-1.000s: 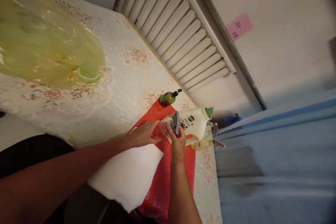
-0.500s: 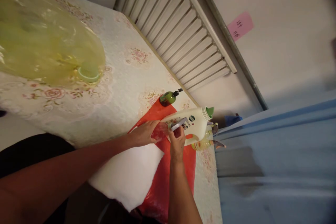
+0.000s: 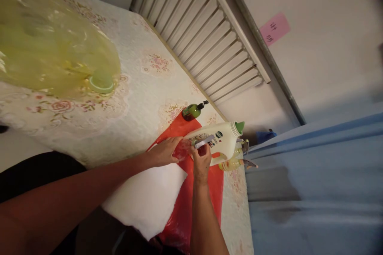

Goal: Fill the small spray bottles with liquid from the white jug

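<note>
My left hand [image 3: 164, 152] is wrapped round a small clear spray bottle [image 3: 183, 149] lying over a red plastic sheet [image 3: 186, 203]. My right hand [image 3: 201, 162] pinches the bottle's grey trigger head [image 3: 205, 142] at its neck. Just behind them a large white bottle with a green cap [image 3: 223, 139] lies on its side. A small green pump bottle [image 3: 193, 111] lies beyond it, at the red sheet's far corner. A white cloth pad [image 3: 148, 199] sits under my left wrist.
A big yellow-green translucent jug [image 3: 54, 44] lies on the flowered tablecloth [image 3: 140, 99] at the left. Two small yellowish spray bottles [image 3: 236, 159] rest by the table's right edge. A white radiator [image 3: 203, 28] runs along the wall; a blue sheet [image 3: 314, 183] fills the right.
The grey trigger head has turned from standing across the bottle's neck to lying flatter under my right fingers. My left hand and the other bottles have stayed put.
</note>
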Demonstrator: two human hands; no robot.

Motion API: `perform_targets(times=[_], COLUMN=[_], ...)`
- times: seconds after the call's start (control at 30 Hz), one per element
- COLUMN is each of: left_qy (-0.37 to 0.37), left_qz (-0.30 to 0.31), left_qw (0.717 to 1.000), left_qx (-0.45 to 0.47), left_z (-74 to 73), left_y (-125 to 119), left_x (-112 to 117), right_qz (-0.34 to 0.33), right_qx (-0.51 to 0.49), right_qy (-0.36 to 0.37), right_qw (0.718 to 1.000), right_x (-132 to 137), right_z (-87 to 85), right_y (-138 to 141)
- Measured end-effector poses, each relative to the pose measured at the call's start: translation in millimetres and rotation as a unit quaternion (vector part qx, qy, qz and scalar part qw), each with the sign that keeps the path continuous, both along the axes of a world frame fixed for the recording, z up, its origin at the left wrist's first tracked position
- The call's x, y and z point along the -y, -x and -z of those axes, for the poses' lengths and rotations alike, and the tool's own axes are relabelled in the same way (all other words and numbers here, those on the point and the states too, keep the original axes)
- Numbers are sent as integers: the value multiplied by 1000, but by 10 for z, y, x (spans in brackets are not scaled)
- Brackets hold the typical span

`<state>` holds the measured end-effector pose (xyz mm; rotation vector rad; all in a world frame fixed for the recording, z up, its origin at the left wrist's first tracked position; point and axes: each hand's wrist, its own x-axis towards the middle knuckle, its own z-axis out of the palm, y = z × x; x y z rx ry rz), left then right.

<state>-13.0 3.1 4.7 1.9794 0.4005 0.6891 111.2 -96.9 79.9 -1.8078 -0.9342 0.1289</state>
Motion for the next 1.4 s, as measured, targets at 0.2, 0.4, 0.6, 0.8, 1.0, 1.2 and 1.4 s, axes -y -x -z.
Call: perform_targets(times=[0.2, 0.4, 0.6, 0.8, 1.0, 1.2, 1.4], left_qy=[0, 0, 2, -4, 2, -9, 8], left_qz=[-9, -2, -15, -8, -12, -6, -14], left_qw=[1000, 1000, 1000, 1000, 1000, 1000, 1000], left_qx=[-12, -1, -1, 0, -17, -4, -4], left_z=[17, -22, 13, 1, -13, -28, 54], left_y=[-22, 6, -17, -2, -6, 2, -32], left_x=[1, 1, 10, 8, 5, 9, -2], right_qz=[-44, 30, -57, 39, -85, 57, -50], right_qx=[-45, 8, -51, -21, -75, -13, -39], right_qy=[-9, 3, 2, 7, -4, 3, -3], right_qw=[998, 1000, 997, 999, 994, 998, 998], right_x=[19, -25, 34, -43, 48, -35, 45], right_z=[4, 6, -12, 43, -13, 57, 29], right_y=[-13, 14, 16, 23, 11, 40, 65])
